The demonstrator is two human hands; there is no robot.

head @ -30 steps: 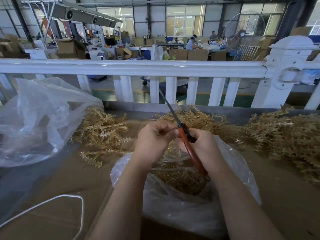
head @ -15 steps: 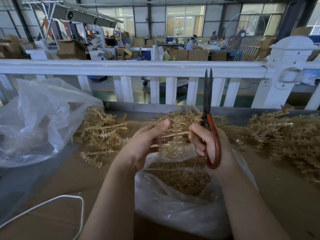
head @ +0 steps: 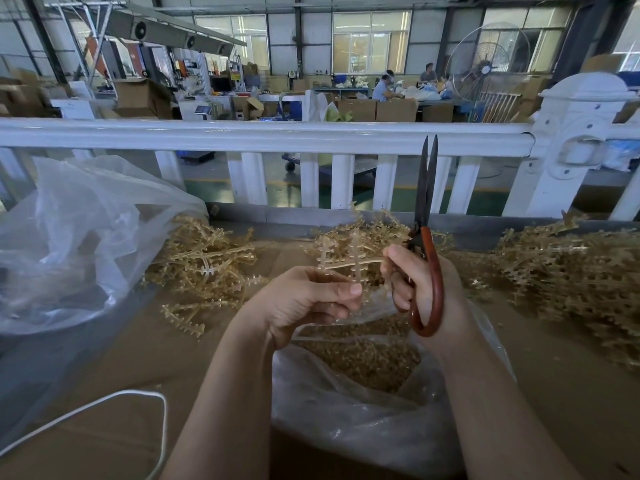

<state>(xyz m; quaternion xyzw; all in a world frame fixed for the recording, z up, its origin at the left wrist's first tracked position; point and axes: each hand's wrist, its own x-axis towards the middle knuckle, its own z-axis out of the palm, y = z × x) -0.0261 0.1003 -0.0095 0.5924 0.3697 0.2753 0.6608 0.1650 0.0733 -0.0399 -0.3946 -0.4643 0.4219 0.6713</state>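
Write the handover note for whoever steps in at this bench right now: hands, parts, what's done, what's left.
Left hand: grips the left end of a tan plastic strip, held above the open bag.
Right hand: holds the red-handled scissors, blades together and pointing up, not cutting. Its fingertips pinch the strip's right end.
Done: the bag holds a heap of small cut pieces.
Left: this strip has its side pieces on. A pile of strips lies on the table at the right and another pile at the left. Whether that one is trimmed, I cannot tell.
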